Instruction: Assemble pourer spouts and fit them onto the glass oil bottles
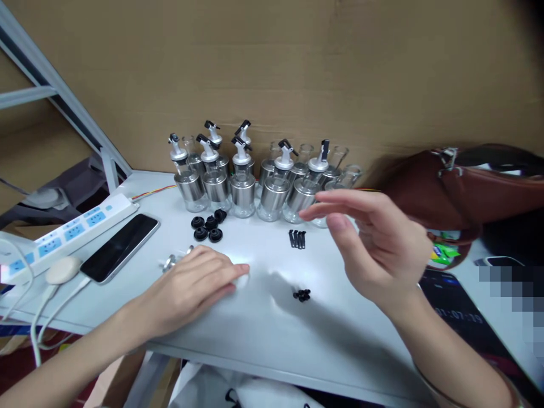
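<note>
My left hand (193,289) lies palm down on the table, fingers stretched out. Silvery parts (170,262) show beside its knuckles, and a whitish piece (242,280) is partly covered by its fingertips. Whatever is under the palm is hidden. Raised above the table, my right hand (378,243) has thumb and fingers apart and holds nothing. Behind the hands stand several glass bottles with steel sleeves (274,195); some carry silver pourers with black flaps (284,154). Round black stoppers (211,222), black strips (297,239) and small black pieces (301,295) lie on the table.
At the left are a white power strip (72,232), a black phone (121,246) and a round white charger (63,271) with cables. A brown bag (425,195) and a dark screen showing digits (467,317) are at the right. Cardboard (276,73) rises behind.
</note>
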`<state>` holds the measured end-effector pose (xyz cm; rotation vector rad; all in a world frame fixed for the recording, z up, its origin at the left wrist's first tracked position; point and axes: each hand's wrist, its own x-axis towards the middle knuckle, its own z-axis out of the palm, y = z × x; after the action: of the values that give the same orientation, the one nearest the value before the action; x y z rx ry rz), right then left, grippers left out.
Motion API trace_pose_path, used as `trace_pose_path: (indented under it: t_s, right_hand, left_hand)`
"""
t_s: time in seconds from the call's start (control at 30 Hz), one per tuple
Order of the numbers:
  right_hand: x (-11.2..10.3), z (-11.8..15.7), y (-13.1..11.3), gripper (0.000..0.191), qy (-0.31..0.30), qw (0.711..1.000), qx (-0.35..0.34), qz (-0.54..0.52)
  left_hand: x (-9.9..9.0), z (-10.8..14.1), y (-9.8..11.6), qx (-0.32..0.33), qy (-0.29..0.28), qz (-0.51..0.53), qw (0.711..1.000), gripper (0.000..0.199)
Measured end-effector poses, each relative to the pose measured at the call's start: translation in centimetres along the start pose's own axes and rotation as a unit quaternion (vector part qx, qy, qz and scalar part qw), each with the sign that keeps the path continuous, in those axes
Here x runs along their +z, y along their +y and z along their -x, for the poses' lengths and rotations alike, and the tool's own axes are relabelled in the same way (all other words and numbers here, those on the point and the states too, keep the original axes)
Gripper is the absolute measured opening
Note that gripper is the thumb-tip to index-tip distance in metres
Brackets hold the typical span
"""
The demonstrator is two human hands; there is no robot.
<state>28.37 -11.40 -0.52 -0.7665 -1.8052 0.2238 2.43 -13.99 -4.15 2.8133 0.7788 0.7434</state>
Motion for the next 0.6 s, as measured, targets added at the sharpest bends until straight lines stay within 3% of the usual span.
trace_pose_path:
  t_s: [0.17,0.27,0.37,0.5,0.6]
  right_hand:
    - [0.5,1.8,0.5,0.013,-0.105,0.993,0.051,0.017]
    - [1.1,2.9,1.1,0.012,-0.209,0.969,0.127,-0.008]
    - [1.6,3.8,1.8,0.016,-0.281,0.936,0.204,-0.055]
    - [2.1,4.8,2.7,0.016,-0.277,0.916,0.269,-0.107]
    - [2.2,5.4,3.1,0.014,-0.244,0.910,0.302,-0.148]
  left_hand:
    - [3.1,-1.1,0.7,0.046,0.063,0.049,0.996,0.022]
    - [5.3,-1.1,0.9,-0.015,0.164,0.139,0.976,0.021]
    - [6.9,-1.0,1.1,-0.090,0.219,0.253,0.938,0.021]
    - [8.2,-1.1,1.3,-0.154,0.240,0.385,0.878,0.021]
    - [8.6,-1.2,1.3,-0.173,0.220,0.397,0.874,0.022]
